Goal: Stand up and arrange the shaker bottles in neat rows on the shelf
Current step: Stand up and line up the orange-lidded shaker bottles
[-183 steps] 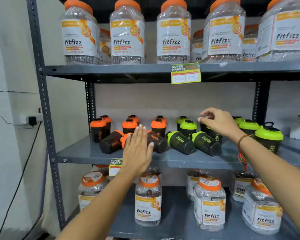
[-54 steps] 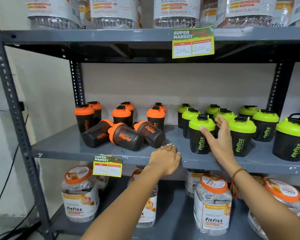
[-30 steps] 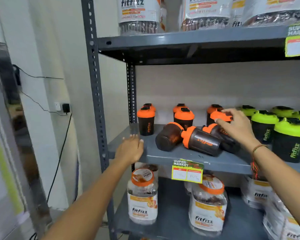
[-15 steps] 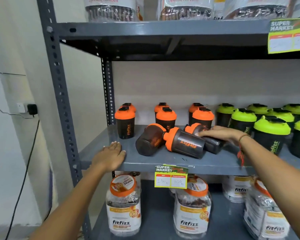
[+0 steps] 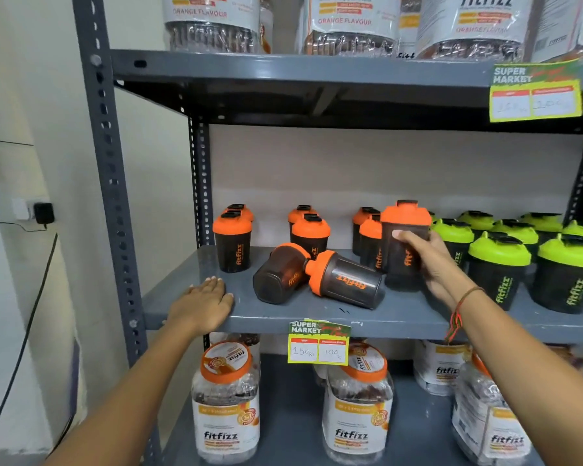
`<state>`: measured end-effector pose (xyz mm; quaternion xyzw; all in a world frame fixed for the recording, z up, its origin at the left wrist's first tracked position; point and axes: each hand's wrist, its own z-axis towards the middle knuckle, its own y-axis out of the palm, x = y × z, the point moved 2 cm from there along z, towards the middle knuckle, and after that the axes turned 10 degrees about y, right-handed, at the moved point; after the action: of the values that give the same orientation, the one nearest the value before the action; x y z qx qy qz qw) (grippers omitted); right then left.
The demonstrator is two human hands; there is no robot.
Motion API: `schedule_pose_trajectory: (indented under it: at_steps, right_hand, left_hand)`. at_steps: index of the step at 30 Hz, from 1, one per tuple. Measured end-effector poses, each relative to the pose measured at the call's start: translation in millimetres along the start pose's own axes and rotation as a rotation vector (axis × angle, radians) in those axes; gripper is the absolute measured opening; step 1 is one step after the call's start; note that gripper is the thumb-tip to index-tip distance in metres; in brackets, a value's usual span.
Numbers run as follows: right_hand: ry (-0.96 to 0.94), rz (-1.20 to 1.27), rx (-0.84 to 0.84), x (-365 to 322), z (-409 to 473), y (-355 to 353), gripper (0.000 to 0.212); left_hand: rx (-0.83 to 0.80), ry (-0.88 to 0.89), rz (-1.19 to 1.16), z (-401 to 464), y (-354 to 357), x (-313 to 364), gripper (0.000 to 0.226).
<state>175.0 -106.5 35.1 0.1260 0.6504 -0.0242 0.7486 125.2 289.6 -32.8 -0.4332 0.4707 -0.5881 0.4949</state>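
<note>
Black shaker bottles stand on the grey middle shelf (image 5: 401, 317). My right hand (image 5: 428, 260) grips an orange-lidded shaker (image 5: 405, 230), upright, its base near or on the shelf. Two more orange-lidded shakers lie on their sides in front: one (image 5: 281, 272) to the left, one (image 5: 345, 280) beside it. Several orange-lidded shakers (image 5: 233, 242) stand upright in rows behind. Green-lidded shakers (image 5: 498, 267) stand in rows on the right. My left hand (image 5: 202, 304) rests flat on the shelf's front left edge, holding nothing.
Large Fitfizz jars (image 5: 228, 401) fill the shelf below, and more jars (image 5: 349, 25) sit on the shelf above. Price tags (image 5: 318, 343) hang from the shelf edges. The grey upright post (image 5: 110, 196) stands at left, with a wall socket and cable (image 5: 42, 213) beyond it.
My right hand has lifted the rightmost fallen orange-lidded shaker from lying on its side to upright. My left hand stays on the shelf edge. The green shakers were stood up earlier.
</note>
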Motion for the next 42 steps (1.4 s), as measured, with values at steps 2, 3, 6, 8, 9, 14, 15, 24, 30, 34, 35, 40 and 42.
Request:
schedule_pose_trajectory:
  at_steps: [2, 3, 6, 8, 9, 14, 15, 24, 30, 34, 35, 40, 42]
  right_hand:
    - [0.003, -0.023, 0.02, 9.4, -4.5, -5.1, 0.062]
    - [0.009, -0.045, 0.02, 14.8, -5.5, -7.3, 0.06]
    - [0.031, -0.113, 0.022, 28.5, -7.6, -12.0, 0.063]
    - [0.038, -0.155, 0.019, 32.1, -12.5, -11.5, 0.065]
    - [0.037, -0.178, 0.019, 33.4, -14.6, -10.9, 0.066]
    - [0.026, -0.236, 0.049, 34.3, -20.8, -10.5, 0.073]
    - [0.024, -0.23, 0.037, 31.9, -23.4, -9.9, 0.079]
    - [-0.777, -0.486, 0.413, -39.0, -83.5, 35.4, 0.063]
    - [-0.532, -1.402, -0.079, -38.1, -68.9, 101.5, 0.075]
    - [-0.199, -1.606, -0.222, -18.5, -54.6, 116.7, 0.097]
    - [-0.155, -1.618, -0.243, -15.6, -51.4, 118.3, 0.099]
    - [-0.119, -1.645, -0.214, -5.4, -43.4, 118.1, 0.092]
    - [-0.145, -1.583, -0.182, -7.0, -45.0, 115.9, 0.09]
  left_hand:
    - [0.0, 0.002, 0.003, -0.2, 0.0, -0.2, 0.06]
    - [0.003, 0.003, 0.003, 0.1, 0.0, -0.2, 0.06]
    - [0.006, 0.007, 0.003, 0.8, -0.2, -0.2, 0.06]
    - [0.007, 0.007, 0.003, 0.8, 0.2, -0.6, 0.06]
    - [0.007, 0.008, 0.001, 0.6, 0.5, -0.8, 0.06]
    - [0.014, 0.007, -0.008, 1.1, 0.7, -1.6, 0.06]
    - [0.016, 0.009, -0.009, 1.0, 0.4, -1.3, 0.06]
    - [0.036, 0.033, -0.046, -1.2, 0.4, -1.5, 0.06]
    - [0.049, 0.035, -0.056, 0.3, 2.4, -3.4, 0.06]
    - [0.051, 0.032, -0.065, 2.2, 4.0, -4.1, 0.061]
    - [0.053, 0.032, -0.067, 3.3, 4.9, -4.6, 0.062]
    - [0.062, 0.035, -0.071, 5.2, 6.9, -6.7, 0.061]
    - [0.066, 0.037, -0.067, 5.1, 6.4, -6.3, 0.061]
